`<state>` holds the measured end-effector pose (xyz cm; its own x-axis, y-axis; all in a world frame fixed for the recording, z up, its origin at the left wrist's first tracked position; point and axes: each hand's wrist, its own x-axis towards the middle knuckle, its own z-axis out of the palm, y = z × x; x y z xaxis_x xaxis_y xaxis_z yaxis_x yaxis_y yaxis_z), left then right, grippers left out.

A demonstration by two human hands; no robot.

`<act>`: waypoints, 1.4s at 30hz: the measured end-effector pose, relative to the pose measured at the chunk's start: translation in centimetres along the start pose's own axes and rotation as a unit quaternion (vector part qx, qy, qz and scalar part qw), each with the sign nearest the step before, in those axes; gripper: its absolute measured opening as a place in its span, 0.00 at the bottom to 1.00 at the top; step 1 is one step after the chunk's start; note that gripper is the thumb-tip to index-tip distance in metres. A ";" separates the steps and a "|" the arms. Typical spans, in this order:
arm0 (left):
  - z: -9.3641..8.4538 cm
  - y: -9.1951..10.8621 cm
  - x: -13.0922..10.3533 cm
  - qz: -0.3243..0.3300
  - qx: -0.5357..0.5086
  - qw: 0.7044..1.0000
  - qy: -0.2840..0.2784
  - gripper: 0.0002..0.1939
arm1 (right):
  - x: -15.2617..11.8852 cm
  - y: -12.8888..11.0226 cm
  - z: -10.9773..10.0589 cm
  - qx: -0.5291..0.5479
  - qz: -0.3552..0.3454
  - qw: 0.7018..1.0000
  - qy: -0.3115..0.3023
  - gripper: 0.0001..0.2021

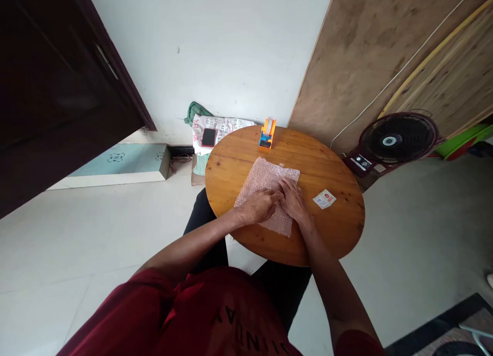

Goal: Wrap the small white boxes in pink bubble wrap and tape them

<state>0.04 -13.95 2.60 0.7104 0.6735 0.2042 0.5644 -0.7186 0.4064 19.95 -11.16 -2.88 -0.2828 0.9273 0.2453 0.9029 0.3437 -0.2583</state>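
Note:
A pinkish sheet of bubble wrap [262,172] lies at a slant on the round wooden table [231,155]. My left hand [261,206] is over its middle, the fingers curled and drawn together; what they hold, if anything, is hidden. Beside it, my right hand [293,201] rests on the wrap's right part with its fingers stretched out and lying down. The two hands meet at the fingertips. Toward the far edge stands an orange and blue tape dispenser [267,134]. A small white card with red print [324,199] lies right of my right hand.
Behind the table's left edge, a dark phone [208,137] lies on a printed white sack [227,125]. A black fan [393,139] stands to the right. A long pale box [119,163] is on the floor below the dark door [57,89].

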 end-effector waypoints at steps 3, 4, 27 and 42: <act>1.0 -1.4 2.8 0.014 0.041 0.999 -0.001 0.17 | 0.0 0.3 0.2 0.016 0.001 1.000 0.014 0.25; 1.6 -2.1 3.3 -0.007 0.055 0.998 0.006 0.18 | 0.0 0.4 0.2 0.019 0.001 1.000 0.014 0.25; 2.5 -7.4 4.2 -0.008 0.114 0.993 -0.030 0.32 | -0.2 0.9 -1.9 -0.070 0.090 0.993 -0.039 0.25; 3.5 -7.7 4.0 -0.061 0.122 0.991 -0.003 0.34 | 0.8 -2.8 -1.2 -0.121 0.020 0.992 -0.010 0.23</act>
<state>0.01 -6.36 -2.87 0.6322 0.7579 0.1609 0.7308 -0.6522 0.2013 17.61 -11.56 -0.81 -0.2489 0.9430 0.2208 0.9643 0.2625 -0.0343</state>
